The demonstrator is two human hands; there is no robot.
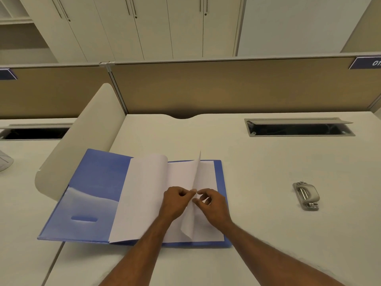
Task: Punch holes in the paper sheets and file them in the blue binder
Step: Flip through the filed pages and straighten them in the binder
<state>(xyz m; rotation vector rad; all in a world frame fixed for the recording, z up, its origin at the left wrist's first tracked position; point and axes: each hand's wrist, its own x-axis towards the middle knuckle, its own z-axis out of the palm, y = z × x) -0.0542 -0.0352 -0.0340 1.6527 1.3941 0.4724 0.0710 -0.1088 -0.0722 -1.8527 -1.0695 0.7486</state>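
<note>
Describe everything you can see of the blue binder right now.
The blue binder lies open on the white desk. Its glossy, plastic-looking left cover is bare, with an oblong slot mark near its lower corner. White filed sheets cover the spine and the right cover, which shows only as a blue border. One raised sheet stands upright, pinched by the left hand and right hand. The left cover's far corner meets a cream side panel.

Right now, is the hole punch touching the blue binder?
Apart. The head view shows the hole punch lying to the right of the blue binder, with a stretch of bare desk between them.
</note>
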